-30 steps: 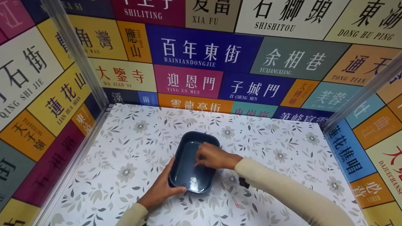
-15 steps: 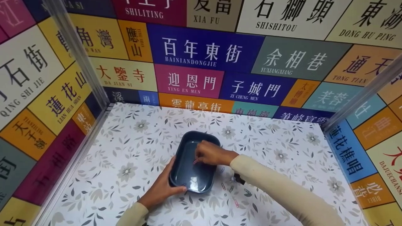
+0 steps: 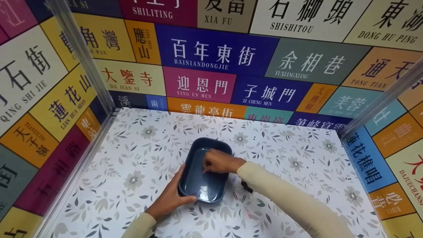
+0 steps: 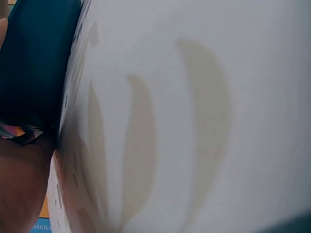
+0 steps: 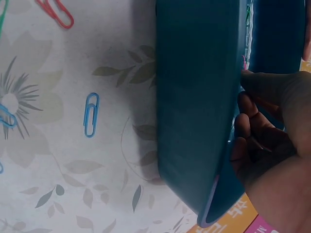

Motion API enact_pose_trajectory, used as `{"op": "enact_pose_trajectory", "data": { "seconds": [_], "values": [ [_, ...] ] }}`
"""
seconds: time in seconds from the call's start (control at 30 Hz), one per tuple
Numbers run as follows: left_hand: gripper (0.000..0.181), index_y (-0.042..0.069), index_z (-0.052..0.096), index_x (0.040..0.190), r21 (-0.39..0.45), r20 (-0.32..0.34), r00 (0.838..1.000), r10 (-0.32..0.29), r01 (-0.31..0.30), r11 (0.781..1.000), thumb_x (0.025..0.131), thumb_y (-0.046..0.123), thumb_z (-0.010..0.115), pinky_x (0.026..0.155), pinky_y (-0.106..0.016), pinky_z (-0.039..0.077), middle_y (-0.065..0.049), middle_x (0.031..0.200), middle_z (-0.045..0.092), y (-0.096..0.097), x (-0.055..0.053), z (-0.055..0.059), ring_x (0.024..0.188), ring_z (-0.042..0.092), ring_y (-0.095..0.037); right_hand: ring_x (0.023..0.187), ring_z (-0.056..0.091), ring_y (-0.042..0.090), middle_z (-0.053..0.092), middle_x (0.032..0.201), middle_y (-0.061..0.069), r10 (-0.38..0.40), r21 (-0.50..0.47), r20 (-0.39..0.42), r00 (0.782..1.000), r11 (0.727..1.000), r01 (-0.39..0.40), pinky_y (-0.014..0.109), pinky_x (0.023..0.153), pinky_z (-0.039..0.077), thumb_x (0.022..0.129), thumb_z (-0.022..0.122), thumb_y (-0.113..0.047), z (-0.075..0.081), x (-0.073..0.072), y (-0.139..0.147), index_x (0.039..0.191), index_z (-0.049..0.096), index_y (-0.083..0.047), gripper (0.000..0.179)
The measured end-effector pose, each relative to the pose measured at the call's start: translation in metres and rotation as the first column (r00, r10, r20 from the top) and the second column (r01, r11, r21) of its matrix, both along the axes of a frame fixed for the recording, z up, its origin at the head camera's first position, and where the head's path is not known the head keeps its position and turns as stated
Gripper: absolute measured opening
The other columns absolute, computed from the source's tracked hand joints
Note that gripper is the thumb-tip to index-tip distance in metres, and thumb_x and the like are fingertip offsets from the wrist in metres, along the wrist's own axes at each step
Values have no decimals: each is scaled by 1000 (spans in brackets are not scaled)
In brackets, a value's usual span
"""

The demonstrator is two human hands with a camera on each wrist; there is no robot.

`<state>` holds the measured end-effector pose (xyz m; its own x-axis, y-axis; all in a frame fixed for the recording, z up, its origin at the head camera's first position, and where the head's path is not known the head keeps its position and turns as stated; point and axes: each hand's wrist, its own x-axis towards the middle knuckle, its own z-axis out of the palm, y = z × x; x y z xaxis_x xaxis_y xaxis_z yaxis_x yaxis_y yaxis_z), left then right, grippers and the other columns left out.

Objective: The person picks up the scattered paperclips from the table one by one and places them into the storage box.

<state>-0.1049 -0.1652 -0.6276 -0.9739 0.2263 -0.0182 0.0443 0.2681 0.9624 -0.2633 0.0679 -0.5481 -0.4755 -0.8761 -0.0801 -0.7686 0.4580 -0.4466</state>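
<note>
A deep blue rectangular dish (image 3: 195,183) stands on the patterned table. My left hand (image 3: 170,196) grips it at the near left, thumb over the near rim and fingers along the left side. My right hand (image 3: 219,161) is inside the dish near its right wall, pinching a pink paper clip (image 3: 204,171). From the right wrist view, the clip's pink end (image 5: 244,62) shows beyond the fingertips, while the rest is hidden. A bit of green (image 5: 249,14) shows farther inside the dish. The left wrist view catches just the dish's outer wall (image 4: 36,58) and part of the hand.
Several loose paper clips lie right of the dish: a blue clip (image 3: 234,178), a red clip (image 3: 235,196), a green clip (image 3: 260,202) and a pink one (image 3: 249,214) among them. Panels with large lettering (image 3: 214,49) enclose the table at the back and sides.
My right hand has shifted slightly left within the dish, still pinching the pink paper clip, and its forearm has moved left too. The left hand and dish stay put.
</note>
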Motion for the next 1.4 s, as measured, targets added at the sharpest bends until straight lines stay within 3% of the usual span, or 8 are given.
{"op": "enact_pose_trajectory", "data": {
  "seconds": [0.23, 0.47, 0.5, 0.63, 0.83, 1.07, 1.23, 1.4],
  "values": [
    [131, 18, 10, 179, -2, -7, 1000, -3, 3, 1000, 84, 30, 99, 134, -54, 13, -8, 184, 14, 0, 0, -1, 168, 16, -30, 68, 65, 11, 76, 77, 0, 2, -23, 13, 1000, 1000, -1, 25, 63, 52, 91, 85, -7, -4, 0, 0, 85, 82, -6, 7],
    [132, 17, 10, 179, 1, -21, 1000, -3, 3, 1000, 83, 31, 99, 134, -54, 13, -9, 184, 15, 0, 1, -3, 168, 17, -32, 62, 56, 2, 66, 68, -13, 9, -109, -33, 999, 994, -13, 20, 57, 46, 88, 89, -20, -59, -21, 7, 75, 78, -16, 17],
    [132, 16, 10, 179, -2, -24, 1000, -4, 4, 1000, 83, 31, 99, 134, -54, 13, -9, 184, 15, 0, 1, -3, 167, 17, -32, 62, 57, 3, 66, 68, -12, 15, -107, -46, 999, 994, -20, 21, 57, 47, 87, 87, -18, -61, -21, 7, 75, 78, -16, 16],
    [131, 17, 10, 179, -17, -20, 1000, -4, 4, 1000, 84, 31, 99, 134, -54, 12, -8, 184, 15, 1, 0, -2, 168, 16, -31, 67, 65, 8, 73, 75, -6, 23, -97, 22, 1000, 995, -20, 27, 62, 56, 87, 82, -8, -36, -14, 8, 82, 81, -11, 6],
    [130, 17, 11, 179, -20, -12, 1000, -6, 5, 1000, 84, 32, 98, 135, -57, 11, -9, 184, 14, 2, -1, -1, 168, 16, -33, 83, 73, 14, 79, 89, 2, -9, -129, 17, 1000, 992, 11, 33, 77, 62, 91, 81, -4, -5, -9, 17, 96, 83, -5, 6],
    [131, 18, 10, 179, -32, 1, 1000, 0, 0, 999, 84, 31, 99, 134, -58, 14, -9, 184, 16, 2, -1, -1, 168, 17, -34, 97, 71, 31, 77, 102, 13, -108, -196, 57, 992, 974, 118, 47, 90, 58, 98, 80, -5, 21, -3, 30, 107, 83, 1, 11],
    [132, 22, 10, 180, -47, 18, 1000, 7, -6, 999, 83, 32, 99, 135, -57, 14, -6, 184, 16, 2, -1, 0, 168, 17, -31, 97, 69, 28, 79, 102, 11, -191, -261, 76, 979, 943, 205, 47, 90, 56, 98, 82, -7, 29, 0, 46, 108, 84, -1, 12],
    [132, 21, 10, 180, -32, 7, 1000, 8, -8, 999, 83, 30, 99, 135, -56, 14, -4, 184, 16, 1, 0, -1, 168, 17, -29, 97, 69, 28, 79, 101, 9, -280, -368, 109, 954, 880, 300, 46, 89, 55, 99, 82, -8, 36, 2, 67, 109, 84, -3, 12]
  ]
}}
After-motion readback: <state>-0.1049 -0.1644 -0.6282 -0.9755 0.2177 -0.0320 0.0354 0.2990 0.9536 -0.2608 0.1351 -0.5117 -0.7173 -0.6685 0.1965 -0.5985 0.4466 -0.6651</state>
